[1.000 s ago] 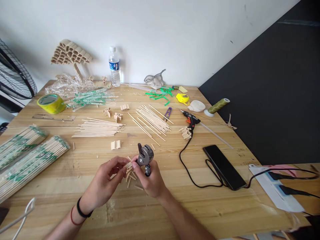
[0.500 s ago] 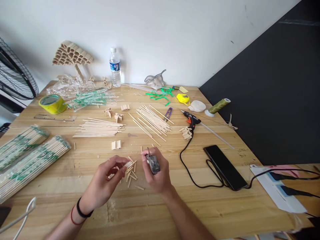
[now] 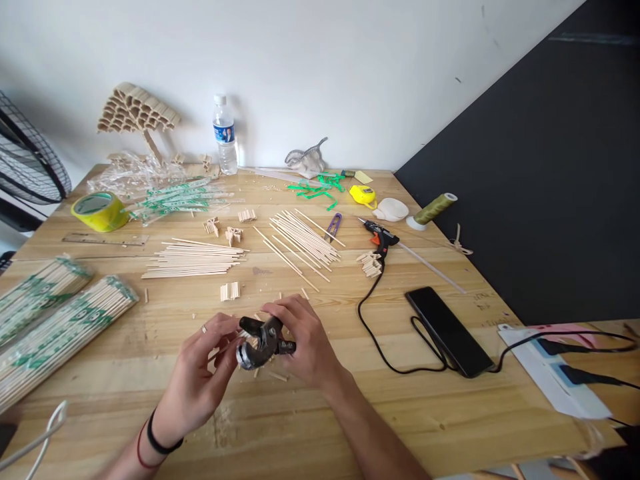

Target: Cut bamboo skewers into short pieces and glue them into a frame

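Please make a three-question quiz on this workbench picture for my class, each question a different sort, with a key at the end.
1. Short answer: Which of the person's hands grips the dark metal hand tool?

2. True or false: The plastic bottle stands upright near the wall, with its white cap on.

3. Multiple choice: Seen from the person's seat, where are the black plugs relative to the phone?
A. To its left
B. To its right
C. On top of it

Key:
1. The right hand.
2. True.
3. B.
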### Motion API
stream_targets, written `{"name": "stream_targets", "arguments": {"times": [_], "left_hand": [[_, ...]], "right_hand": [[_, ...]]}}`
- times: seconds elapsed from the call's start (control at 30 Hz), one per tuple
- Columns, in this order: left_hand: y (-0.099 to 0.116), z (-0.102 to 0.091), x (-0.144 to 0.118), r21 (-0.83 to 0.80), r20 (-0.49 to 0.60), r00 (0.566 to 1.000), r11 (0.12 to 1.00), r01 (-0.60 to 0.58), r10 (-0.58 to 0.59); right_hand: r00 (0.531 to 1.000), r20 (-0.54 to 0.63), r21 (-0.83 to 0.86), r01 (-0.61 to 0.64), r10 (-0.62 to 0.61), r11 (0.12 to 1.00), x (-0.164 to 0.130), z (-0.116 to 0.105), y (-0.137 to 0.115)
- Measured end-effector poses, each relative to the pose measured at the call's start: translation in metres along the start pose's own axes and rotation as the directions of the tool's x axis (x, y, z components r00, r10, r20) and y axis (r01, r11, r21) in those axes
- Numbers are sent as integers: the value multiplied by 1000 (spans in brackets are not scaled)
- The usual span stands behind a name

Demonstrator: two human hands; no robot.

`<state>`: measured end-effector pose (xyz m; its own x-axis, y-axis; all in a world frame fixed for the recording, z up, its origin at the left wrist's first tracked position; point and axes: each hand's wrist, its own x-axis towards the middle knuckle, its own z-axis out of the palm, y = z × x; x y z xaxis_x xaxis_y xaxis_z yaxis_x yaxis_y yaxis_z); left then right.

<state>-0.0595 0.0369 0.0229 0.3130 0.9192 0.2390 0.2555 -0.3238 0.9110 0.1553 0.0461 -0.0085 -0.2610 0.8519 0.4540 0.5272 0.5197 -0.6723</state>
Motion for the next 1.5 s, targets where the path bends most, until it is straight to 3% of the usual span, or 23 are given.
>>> {"name": "stream_targets", "arguments": {"times": [0.5,1.33,1.5], "left_hand": [[0,-3,-3,45,-15,996,995,-91,92],[-3,-5,-2,9,10,993,993,-116,116],[-3,-5,-1,-19,-6,995,995,-97,97]], "right_hand": [[999,48,59,-2,-1,998,-4,5,1],[990,113,99,75,-86,992,-5,8,-4],[993,111,92,38,-48,995,-7,11,-5]]}}
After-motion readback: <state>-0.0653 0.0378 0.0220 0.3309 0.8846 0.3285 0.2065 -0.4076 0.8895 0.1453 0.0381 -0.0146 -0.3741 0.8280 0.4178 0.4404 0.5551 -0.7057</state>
